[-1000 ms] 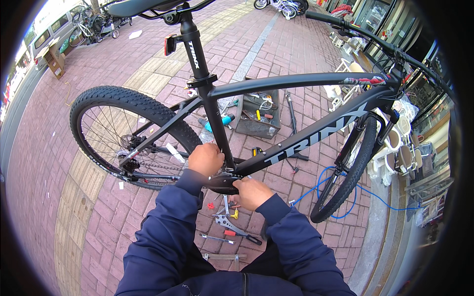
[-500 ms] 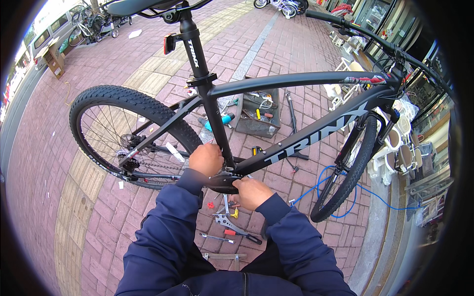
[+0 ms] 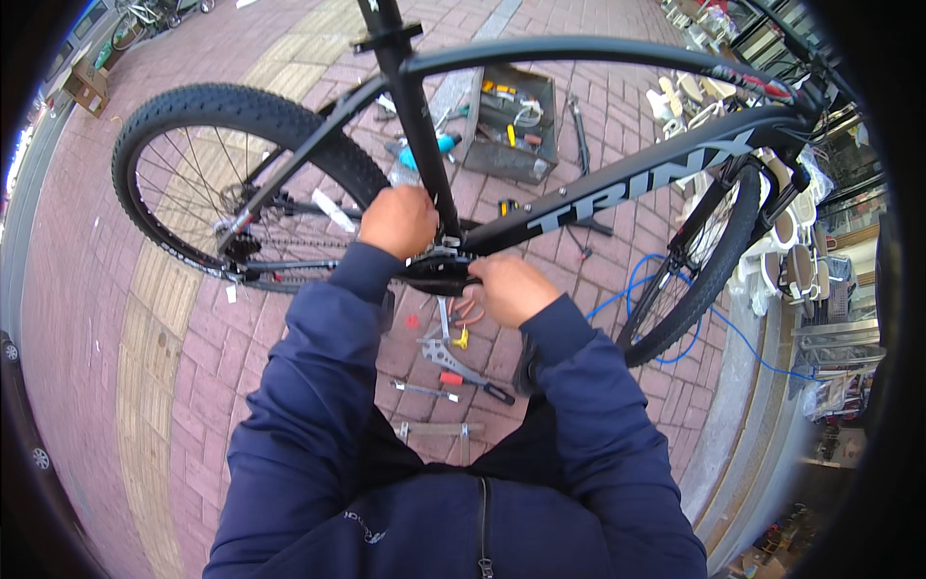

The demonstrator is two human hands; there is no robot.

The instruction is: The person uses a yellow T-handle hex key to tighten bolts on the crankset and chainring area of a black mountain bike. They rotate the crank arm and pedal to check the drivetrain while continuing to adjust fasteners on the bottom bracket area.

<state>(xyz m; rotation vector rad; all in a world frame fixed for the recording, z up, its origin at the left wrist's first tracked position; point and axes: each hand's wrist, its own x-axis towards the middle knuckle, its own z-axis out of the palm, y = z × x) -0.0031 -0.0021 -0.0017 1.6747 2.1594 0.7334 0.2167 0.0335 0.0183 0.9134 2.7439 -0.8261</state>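
Observation:
A black mountain bicycle stands upright on the brick paving, its seat tube rising in front of me. My left hand is curled closed against the foot of the seat tube, just above the black bottom bracket. From the right, my right hand grips the bottom bracket. Both sleeves are dark blue. What the fingers hold underneath is hidden. The rear wheel is at the left and the front wheel at the right.
Several hand tools lie on the paving under the frame. An open grey toolbox sits beyond the bike. A blue hose runs near the front wheel. White chairs crowd the right side. A kerb edge runs lower right.
My view has dropped closer to the bike, so the frame and wheels look larger. Both hands stay at the bottom bracket.

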